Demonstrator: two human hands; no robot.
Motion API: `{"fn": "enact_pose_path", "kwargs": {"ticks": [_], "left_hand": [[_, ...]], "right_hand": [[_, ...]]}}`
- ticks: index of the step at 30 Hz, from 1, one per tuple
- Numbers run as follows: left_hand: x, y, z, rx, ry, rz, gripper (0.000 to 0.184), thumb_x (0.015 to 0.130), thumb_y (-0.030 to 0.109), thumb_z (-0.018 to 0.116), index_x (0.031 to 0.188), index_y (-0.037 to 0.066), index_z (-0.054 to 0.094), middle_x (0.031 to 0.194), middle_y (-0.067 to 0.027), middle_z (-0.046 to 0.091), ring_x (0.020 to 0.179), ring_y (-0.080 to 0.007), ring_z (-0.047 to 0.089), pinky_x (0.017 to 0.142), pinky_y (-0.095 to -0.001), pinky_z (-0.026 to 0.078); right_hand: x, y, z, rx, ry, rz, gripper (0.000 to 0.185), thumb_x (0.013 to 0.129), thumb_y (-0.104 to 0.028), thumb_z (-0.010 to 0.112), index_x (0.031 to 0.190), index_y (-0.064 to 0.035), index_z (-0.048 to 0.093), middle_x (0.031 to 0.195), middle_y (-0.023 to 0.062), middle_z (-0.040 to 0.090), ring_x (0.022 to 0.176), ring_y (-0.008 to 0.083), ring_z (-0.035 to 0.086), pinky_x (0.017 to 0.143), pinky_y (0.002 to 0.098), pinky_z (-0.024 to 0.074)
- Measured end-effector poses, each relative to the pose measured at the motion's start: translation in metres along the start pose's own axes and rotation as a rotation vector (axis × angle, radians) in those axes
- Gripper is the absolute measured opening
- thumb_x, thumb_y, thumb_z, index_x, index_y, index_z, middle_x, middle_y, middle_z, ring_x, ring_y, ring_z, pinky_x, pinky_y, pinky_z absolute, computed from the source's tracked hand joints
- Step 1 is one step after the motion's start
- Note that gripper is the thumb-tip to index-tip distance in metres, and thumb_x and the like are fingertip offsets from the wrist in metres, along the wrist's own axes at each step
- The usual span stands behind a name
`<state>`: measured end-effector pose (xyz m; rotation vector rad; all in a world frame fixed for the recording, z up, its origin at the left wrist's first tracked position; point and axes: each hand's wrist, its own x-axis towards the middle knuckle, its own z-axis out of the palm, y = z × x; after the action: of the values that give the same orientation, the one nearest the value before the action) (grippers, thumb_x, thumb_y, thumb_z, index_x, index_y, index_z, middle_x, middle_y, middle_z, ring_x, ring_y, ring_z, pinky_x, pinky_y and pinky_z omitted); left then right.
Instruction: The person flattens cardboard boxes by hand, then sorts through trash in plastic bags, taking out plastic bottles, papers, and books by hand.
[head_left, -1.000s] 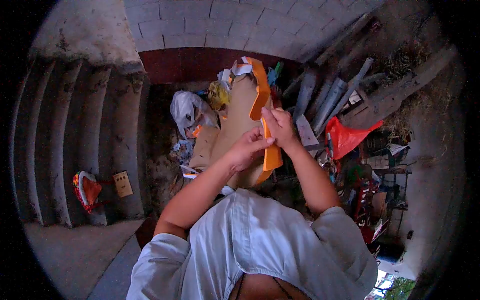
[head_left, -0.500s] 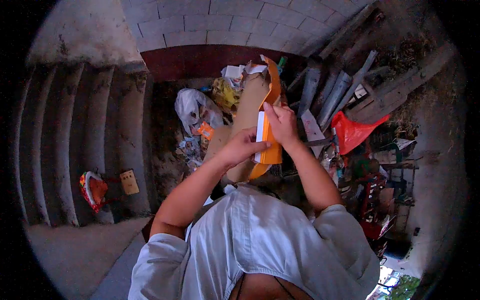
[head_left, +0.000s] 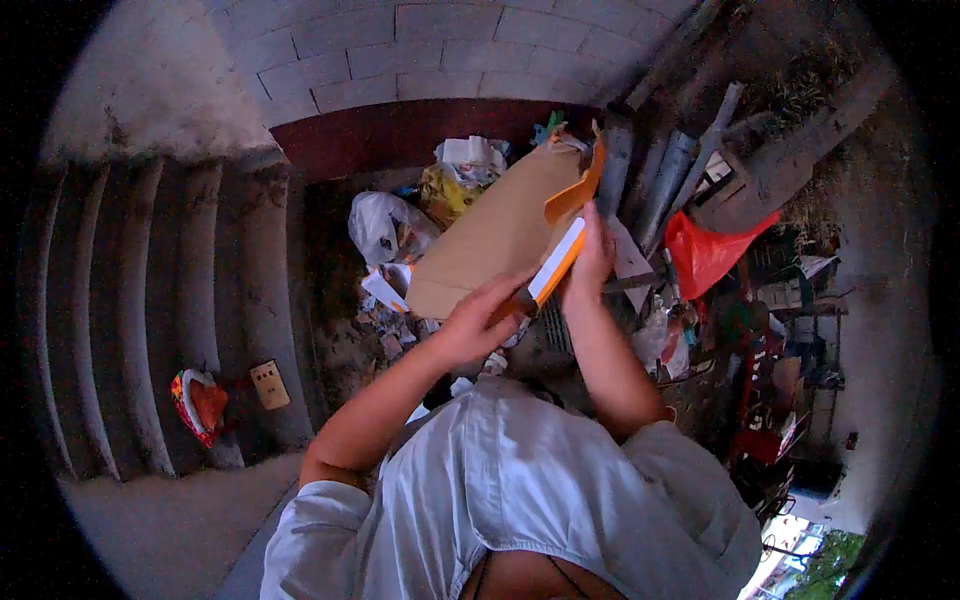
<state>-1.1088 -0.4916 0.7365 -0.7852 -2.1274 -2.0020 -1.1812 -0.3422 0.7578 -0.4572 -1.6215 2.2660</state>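
A large brown cardboard sheet point(head_left: 490, 235) lies slantwise in front of me, its orange printed edge point(head_left: 577, 190) curling up at the right. My left hand point(head_left: 485, 318) is at its lower edge, fingers together against the near end of a folded orange-and-white strip point(head_left: 558, 262). On the right side of that strip, my right hand point(head_left: 594, 258) presses with its fingers held together and pointing up. The strip is between the two hands. The left fingertips are partly hidden behind it.
Concrete steps point(head_left: 200, 300) rise at the left, with a red-edged item point(head_left: 200, 405) on them. A white plastic bag point(head_left: 385, 228) and a yellow bag point(head_left: 447, 195) lie beyond the cardboard. Metal pipes point(head_left: 670, 180) and a red plastic sheet point(head_left: 710, 255) are at the right.
The cardboard has swung round so its top leans further right, and more of its brown face shows. My right hand has moved right and its fingers have straightened.
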Motion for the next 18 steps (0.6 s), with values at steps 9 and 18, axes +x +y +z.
{"fn": "enact_pose_path", "kwargs": {"ticks": [9, 18], "left_hand": [[0.020, -0.032, -0.051, -0.046, 0.429, -0.579, 0.023, 0.075, 0.020, 0.060, 0.078, -0.002, 0.053, 0.065, -0.0016, 0.052, 0.059, -0.0067, 0.045, 0.051, -0.0232, 0.038], [0.030, 0.009, -0.052, 0.635, 0.324, 0.256, 0.013, 0.064, 0.008, 0.064, 0.074, 0.006, 0.055, 0.059, -0.0093, 0.050, 0.052, -0.0255, 0.050, 0.046, -0.0310, 0.039]], "right_hand": [[0.012, -0.010, -0.015, 0.340, -0.393, 0.262, 0.037, 0.084, -0.033, 0.038, 0.055, -0.0122, 0.031, 0.052, 0.0013, 0.035, 0.052, 0.0127, 0.034, 0.051, 0.0257, 0.0286], [0.016, -0.026, -0.042, -1.037, -0.967, 0.325, 0.027, 0.079, -0.027, 0.052, 0.073, -0.0002, 0.055, 0.066, 0.0037, 0.055, 0.066, 0.0106, 0.052, 0.060, 0.0240, 0.0410]]}}
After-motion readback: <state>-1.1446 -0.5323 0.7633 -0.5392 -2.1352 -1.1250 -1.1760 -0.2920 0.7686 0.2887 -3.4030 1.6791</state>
